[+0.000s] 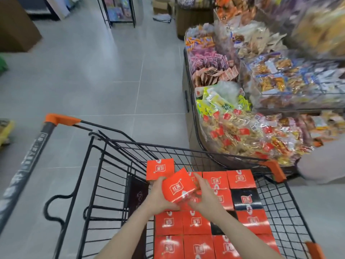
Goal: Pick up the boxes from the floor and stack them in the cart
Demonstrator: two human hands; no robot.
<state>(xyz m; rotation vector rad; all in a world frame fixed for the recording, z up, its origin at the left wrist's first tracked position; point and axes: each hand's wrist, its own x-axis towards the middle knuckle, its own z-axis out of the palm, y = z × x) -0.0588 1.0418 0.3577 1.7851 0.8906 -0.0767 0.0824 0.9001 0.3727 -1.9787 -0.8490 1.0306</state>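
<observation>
Lower centre of frame: both grips, left hand (pixel 161 195) and right hand (pixel 205 197), clamped on tilted red box (pixel 178 186) over cart (pixel 104 165). Stacked boxes (pixel 197 221) nearly fill one layer; no floor boxes visible.

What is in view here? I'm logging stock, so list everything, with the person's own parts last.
held box: one, orange-red, tilted above the stacked boxes, between both hands
stacked boxes: many, mostly orange-red, a few black, in rows in the cart; exact count unclear
cart: one, black wire with orange corners, lower centre
snack display: one stand, many mixed-colour packets, right of the cart
floor: grey tiles
cardboard boxes: brown, far end of the aisle, count unclear
left hand: grips the held box's left side
right hand: grips its right side
</observation>
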